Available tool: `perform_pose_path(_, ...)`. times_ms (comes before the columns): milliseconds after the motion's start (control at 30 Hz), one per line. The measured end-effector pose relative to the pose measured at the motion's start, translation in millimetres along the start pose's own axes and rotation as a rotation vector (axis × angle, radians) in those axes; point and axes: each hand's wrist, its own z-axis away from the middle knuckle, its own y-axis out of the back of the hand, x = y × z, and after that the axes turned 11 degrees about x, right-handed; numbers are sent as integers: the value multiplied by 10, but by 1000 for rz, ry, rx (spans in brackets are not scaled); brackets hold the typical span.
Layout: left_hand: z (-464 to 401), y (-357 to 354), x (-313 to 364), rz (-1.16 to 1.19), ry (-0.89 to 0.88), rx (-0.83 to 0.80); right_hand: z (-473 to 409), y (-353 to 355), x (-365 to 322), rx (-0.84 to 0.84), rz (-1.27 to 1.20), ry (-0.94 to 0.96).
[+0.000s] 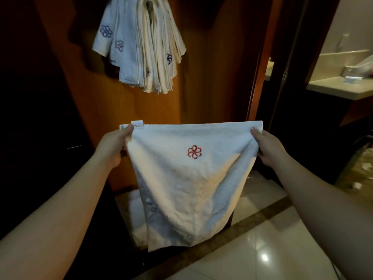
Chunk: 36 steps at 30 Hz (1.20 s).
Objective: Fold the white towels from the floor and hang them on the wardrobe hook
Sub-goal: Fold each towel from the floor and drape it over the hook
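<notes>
A white towel [187, 182] with a red flower emblem hangs spread out in front of me, its top edge stretched level. My left hand [115, 144] pinches the top left corner beside a small label. My right hand [266, 146] pinches the top right corner. The towel's lower part droops in folds toward the floor. Above, several folded white towels [139, 45] with blue flower emblems hang bunched from the wardrobe hook [149, 6], which the towels mostly hide.
The wooden wardrobe panel [212, 77] stands right behind the towel. Glossy floor tiles [272, 239] lie below, with more white cloth [135, 209] on the floor behind the towel. A bathroom counter [341, 87] shows at the right through a doorway.
</notes>
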Motion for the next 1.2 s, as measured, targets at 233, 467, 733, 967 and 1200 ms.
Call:
perform_pose_path(233,124,-79,-327,27,9,16,72,-28,270,61,-79,-510)
perform_pose_path(467,554,-345,-622,56,187,104,661,-388,546,-52,-286,-591)
perform_pose_path(733,1511,-797,-789,-120,29,-64,1635,-877,732,-113,307,192)
perform_pose_path(967,1779,-731,-742,-179,-95,-271,1938,-925,739,-102,231,321)
perform_pose_path(1200,1841,-710,-694,-228,-93,-375,2029,-938,682,-126,202,330)
